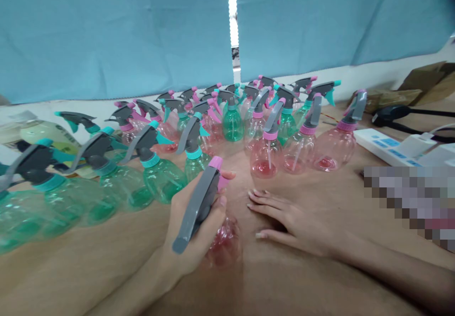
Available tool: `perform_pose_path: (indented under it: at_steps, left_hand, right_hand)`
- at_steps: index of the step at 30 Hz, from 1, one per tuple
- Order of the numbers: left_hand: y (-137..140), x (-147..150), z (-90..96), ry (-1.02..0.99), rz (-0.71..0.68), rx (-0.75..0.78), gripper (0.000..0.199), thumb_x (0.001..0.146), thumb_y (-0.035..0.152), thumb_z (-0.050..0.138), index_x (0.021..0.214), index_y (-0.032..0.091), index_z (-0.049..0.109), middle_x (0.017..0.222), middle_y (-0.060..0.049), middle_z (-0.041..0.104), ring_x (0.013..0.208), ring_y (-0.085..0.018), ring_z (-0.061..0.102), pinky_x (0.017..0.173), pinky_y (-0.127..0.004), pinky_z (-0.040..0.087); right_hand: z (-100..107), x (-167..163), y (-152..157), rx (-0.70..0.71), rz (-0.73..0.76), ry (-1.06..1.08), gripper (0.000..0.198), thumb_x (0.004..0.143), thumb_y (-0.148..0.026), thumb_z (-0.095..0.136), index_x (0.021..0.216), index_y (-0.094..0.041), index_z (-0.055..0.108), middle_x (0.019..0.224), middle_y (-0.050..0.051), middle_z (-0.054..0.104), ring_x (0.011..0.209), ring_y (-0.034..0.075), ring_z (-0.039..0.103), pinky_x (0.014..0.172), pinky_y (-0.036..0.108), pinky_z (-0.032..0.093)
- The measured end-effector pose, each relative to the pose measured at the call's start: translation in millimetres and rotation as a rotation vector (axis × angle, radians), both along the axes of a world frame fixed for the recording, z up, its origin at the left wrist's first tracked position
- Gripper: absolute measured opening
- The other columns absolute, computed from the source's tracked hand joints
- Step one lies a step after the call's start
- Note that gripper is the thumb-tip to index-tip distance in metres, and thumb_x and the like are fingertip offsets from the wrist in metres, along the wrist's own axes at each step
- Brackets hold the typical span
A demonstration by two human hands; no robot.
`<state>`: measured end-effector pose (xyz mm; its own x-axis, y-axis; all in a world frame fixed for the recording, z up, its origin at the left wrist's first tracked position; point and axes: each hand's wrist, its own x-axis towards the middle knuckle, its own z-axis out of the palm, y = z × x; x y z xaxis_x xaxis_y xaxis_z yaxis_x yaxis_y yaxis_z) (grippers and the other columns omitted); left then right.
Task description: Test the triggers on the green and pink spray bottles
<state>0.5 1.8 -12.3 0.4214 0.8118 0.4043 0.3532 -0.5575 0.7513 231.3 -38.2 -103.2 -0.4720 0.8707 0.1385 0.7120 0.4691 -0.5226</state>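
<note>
My left hand (192,221) is wrapped round the neck of a pink spray bottle (225,245) in the front middle. Its grey sprayer head with a pink nozzle sticks up above my fingers, and the hand hides the collar. My right hand (287,216) lies on the table to the right of it, fingers stretched out and holding nothing. Just beyond that hand stands a clear pink spray bottle (266,157) with a pink collar. A green spray bottle (163,176) with a turquoise collar stands left of my left hand.
Several green spray bottles (124,185) line the left side; more pink and green ones crowd the back. At the right are a white power strip (378,147), black headphones (391,114) and a cardboard box (426,83). A blue cloth (124,31) hangs behind.
</note>
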Motion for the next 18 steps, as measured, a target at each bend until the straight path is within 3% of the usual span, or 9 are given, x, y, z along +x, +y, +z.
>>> perform_pose_path:
  at_steps: [4, 11, 18]
  left_hand:
    - [0.9, 1.7, 0.1, -0.023, 0.005, -0.021, 0.025, 0.081, 0.025, 0.054, 0.105, 0.025, 0.062, 0.088, 0.000, 0.069, 0.061, -0.016, 0.061, 0.063, -0.031, 0.053]
    - [2.1, -0.6, -3.6, -0.046, 0.007, -0.049, 0.028, 0.081, 0.026, 0.055, 0.108, 0.024, 0.061, 0.109, -0.004, 0.069, 0.089, -0.021, 0.069, 0.081, -0.034, 0.057]
    - [1.9, 0.8, -3.6, -0.046, 0.010, -0.045, 0.028, 0.082, 0.026, 0.054, 0.109, 0.025, 0.061, 0.103, -0.002, 0.069, 0.080, -0.019, 0.068, 0.078, -0.033, 0.056]
  right_hand:
    - [-2.2, 1.6, 0.4, 0.028, 0.015, 0.015, 0.062, 0.094, -0.054, 0.051, 0.145, -0.021, 0.042, 0.154, 0.008, 0.034, 0.143, 0.026, 0.029, 0.116, 0.047, 0.027]
    - [-2.3, 1.8, 0.7, 0.032, 0.016, 0.038, 0.060, 0.093, -0.053, 0.052, 0.145, -0.022, 0.043, 0.154, 0.008, 0.034, 0.143, 0.026, 0.029, 0.116, 0.047, 0.026]
    - [-2.4, 2.3, 0.3, 0.031, 0.013, 0.008, 0.061, 0.094, -0.054, 0.050, 0.146, -0.022, 0.042, 0.155, 0.007, 0.033, 0.143, 0.025, 0.028, 0.117, 0.047, 0.027]
